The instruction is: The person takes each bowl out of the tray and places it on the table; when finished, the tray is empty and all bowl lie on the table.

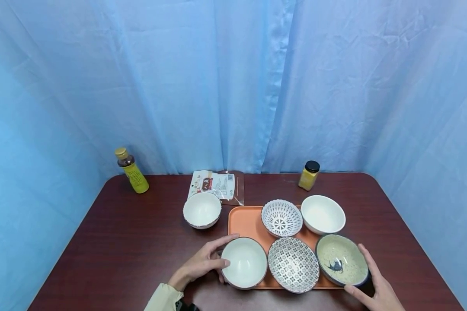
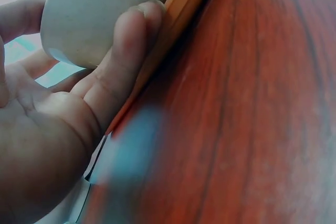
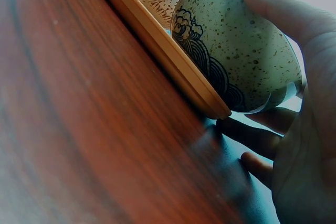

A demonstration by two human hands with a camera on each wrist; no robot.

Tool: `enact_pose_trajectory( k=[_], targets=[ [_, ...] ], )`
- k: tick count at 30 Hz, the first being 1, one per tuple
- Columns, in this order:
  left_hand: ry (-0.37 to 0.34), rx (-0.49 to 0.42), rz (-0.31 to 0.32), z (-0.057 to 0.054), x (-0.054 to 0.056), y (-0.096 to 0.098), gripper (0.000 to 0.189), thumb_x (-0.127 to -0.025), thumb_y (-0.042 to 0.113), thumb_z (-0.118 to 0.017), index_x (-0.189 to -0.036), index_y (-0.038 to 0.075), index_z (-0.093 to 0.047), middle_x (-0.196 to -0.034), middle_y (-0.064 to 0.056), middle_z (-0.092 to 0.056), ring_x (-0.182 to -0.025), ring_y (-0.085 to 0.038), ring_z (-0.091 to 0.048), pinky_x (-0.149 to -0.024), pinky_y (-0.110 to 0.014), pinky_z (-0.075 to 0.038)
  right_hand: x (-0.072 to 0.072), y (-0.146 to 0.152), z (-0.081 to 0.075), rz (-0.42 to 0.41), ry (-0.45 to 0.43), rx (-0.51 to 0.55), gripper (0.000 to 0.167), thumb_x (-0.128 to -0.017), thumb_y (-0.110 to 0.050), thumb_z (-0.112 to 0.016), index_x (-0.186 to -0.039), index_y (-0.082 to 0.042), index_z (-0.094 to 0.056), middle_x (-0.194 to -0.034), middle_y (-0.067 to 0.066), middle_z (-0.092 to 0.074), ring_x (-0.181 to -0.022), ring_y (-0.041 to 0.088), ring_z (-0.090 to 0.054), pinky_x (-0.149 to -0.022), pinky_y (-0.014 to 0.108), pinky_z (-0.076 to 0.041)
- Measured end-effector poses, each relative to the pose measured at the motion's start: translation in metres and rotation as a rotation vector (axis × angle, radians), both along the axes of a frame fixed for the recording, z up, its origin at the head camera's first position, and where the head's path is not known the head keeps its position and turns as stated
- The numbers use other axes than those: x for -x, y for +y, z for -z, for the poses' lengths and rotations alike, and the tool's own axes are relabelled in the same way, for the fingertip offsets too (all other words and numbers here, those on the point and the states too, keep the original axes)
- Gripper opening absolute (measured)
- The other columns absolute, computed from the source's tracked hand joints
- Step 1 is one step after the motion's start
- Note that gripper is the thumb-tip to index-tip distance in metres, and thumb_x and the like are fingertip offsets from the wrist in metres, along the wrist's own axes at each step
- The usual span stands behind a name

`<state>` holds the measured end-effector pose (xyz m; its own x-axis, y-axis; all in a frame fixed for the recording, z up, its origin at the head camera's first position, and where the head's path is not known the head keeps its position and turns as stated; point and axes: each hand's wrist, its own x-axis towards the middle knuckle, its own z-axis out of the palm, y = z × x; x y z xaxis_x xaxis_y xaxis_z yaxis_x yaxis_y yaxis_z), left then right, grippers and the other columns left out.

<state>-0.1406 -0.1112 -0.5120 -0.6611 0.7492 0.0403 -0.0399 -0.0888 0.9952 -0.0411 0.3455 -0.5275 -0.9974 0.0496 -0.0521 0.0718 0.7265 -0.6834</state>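
Note:
In the head view, my left hand (image 1: 203,263) holds a plain white bowl (image 1: 244,263) at the left end of an orange tray (image 1: 241,218). Its thumb lies over the rim, and other fingers reach round the side. The left wrist view shows the fingers of that hand (image 2: 58,114) around the bowl's outer wall (image 2: 94,19), beside the tray edge. At the tray's right end, my right hand (image 1: 379,283) grips a speckled green bowl (image 1: 344,257) between thumb and fingers. A dark wave pattern marks that bowl's outside (image 3: 236,51) in the right wrist view.
Between the held bowls sits a grey-patterned bowl (image 1: 293,264). Behind are a blue-and-white patterned bowl (image 1: 282,217) and a white bowl (image 1: 323,214). Off the tray stand another white bowl (image 1: 202,210), a food pouch (image 1: 218,185), a green-labelled bottle (image 1: 134,172) and a yellow jar (image 1: 308,176).

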Motion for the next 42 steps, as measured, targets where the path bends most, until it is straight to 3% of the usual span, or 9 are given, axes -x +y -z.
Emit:
enact_pose_trajectory(
  k=[10,16,20,23,25,29,32,35,42],
  targets=[
    [0.008,-0.017,-0.003,-0.003,-0.001,0.0,0.07,-0.092,-0.004,-0.054,-0.157,-0.001,-0.026,-0.149,-0.042,-0.035,-0.06,-0.008,-0.071,-0.051,-0.052,-0.06,0.0,-0.001,0.0,-0.006,0.048,-0.017,0.103,-0.091,-0.031,-0.07,-0.163,-0.025,0.005,-0.167,0.024,-0.009,-0.112,-0.037,0.001,-0.093,0.071,-0.039],
    [0.002,-0.027,-0.024,-0.009,0.001,-0.004,0.068,-0.092,-0.004,-0.054,-0.156,0.0,-0.03,-0.15,-0.04,-0.035,-0.058,-0.008,-0.07,-0.05,-0.054,-0.059,-0.002,-0.001,-0.001,-0.009,0.023,-0.002,0.102,-0.093,-0.032,-0.067,-0.162,-0.026,0.007,-0.167,0.025,-0.008,-0.128,-0.029,0.006,-0.094,0.074,-0.037],
    [-0.013,-0.032,-0.054,-0.018,0.002,-0.011,0.068,-0.092,-0.003,-0.055,-0.156,0.003,-0.033,-0.149,-0.034,-0.043,-0.057,-0.008,-0.07,-0.052,-0.049,-0.06,-0.003,0.0,-0.001,-0.006,0.001,0.006,0.102,-0.094,-0.032,-0.067,-0.162,-0.026,0.009,-0.168,0.024,-0.004,-0.145,-0.011,0.01,-0.095,0.077,-0.035],
    [0.012,-0.08,-0.049,-0.025,0.005,-0.02,0.068,-0.092,-0.006,-0.053,-0.155,-0.003,-0.028,-0.146,-0.028,-0.049,-0.059,-0.009,-0.071,-0.05,-0.054,-0.058,-0.002,0.0,-0.002,-0.009,0.0,0.023,0.101,-0.094,-0.031,-0.066,-0.162,-0.026,0.009,-0.168,0.024,-0.002,-0.154,0.013,0.007,-0.095,0.078,-0.033],
    [0.041,-0.105,-0.053,-0.03,0.007,-0.026,0.067,-0.093,-0.008,-0.051,-0.154,-0.007,-0.026,-0.145,-0.02,-0.052,-0.06,-0.009,-0.072,-0.049,-0.054,-0.058,-0.002,0.0,-0.002,-0.012,0.012,0.034,0.101,-0.094,-0.03,-0.066,-0.162,-0.027,0.008,-0.168,0.022,-0.001,-0.155,0.018,0.005,-0.096,0.08,-0.031],
    [0.067,-0.096,-0.103,-0.042,0.012,-0.039,0.066,-0.092,-0.007,-0.051,-0.155,-0.003,-0.03,-0.143,-0.001,-0.055,-0.06,-0.011,-0.072,-0.05,-0.045,-0.06,0.0,-0.001,-0.002,-0.026,0.057,0.05,0.099,-0.094,-0.029,-0.066,-0.162,-0.028,0.005,-0.169,0.017,-0.001,-0.14,-0.019,0.008,-0.099,0.083,-0.026],
    [0.084,-0.09,-0.143,-0.049,0.014,-0.049,0.065,-0.092,-0.007,-0.051,-0.154,-0.002,-0.032,-0.136,-0.001,-0.059,-0.061,-0.013,-0.072,-0.049,-0.049,-0.059,0.001,-0.002,-0.002,-0.032,0.082,0.059,0.098,-0.094,-0.028,-0.067,-0.162,-0.027,0.003,-0.17,0.012,0.001,-0.129,-0.03,0.005,-0.103,0.084,-0.021],
    [0.105,-0.105,-0.175,-0.054,0.015,-0.06,0.063,-0.093,-0.008,-0.049,-0.153,-0.005,-0.032,-0.13,-0.003,-0.062,-0.063,-0.014,-0.072,-0.047,-0.053,-0.058,0.001,-0.002,-0.001,-0.031,0.081,0.064,0.098,-0.094,-0.028,-0.067,-0.163,-0.027,0.003,-0.17,0.012,0.001,-0.13,-0.03,0.006,-0.104,0.084,-0.019],
    [0.09,-0.155,-0.258,-0.062,0.014,-0.084,0.062,-0.095,-0.009,-0.046,-0.155,0.002,-0.034,-0.133,0.001,-0.06,-0.073,-0.013,-0.073,-0.052,-0.038,-0.062,-0.001,-0.002,-0.002,-0.024,0.04,0.053,0.098,-0.095,-0.03,-0.066,-0.162,-0.027,0.005,-0.169,0.019,-0.001,-0.131,-0.029,0.007,-0.1,0.082,-0.025]
  ],
)
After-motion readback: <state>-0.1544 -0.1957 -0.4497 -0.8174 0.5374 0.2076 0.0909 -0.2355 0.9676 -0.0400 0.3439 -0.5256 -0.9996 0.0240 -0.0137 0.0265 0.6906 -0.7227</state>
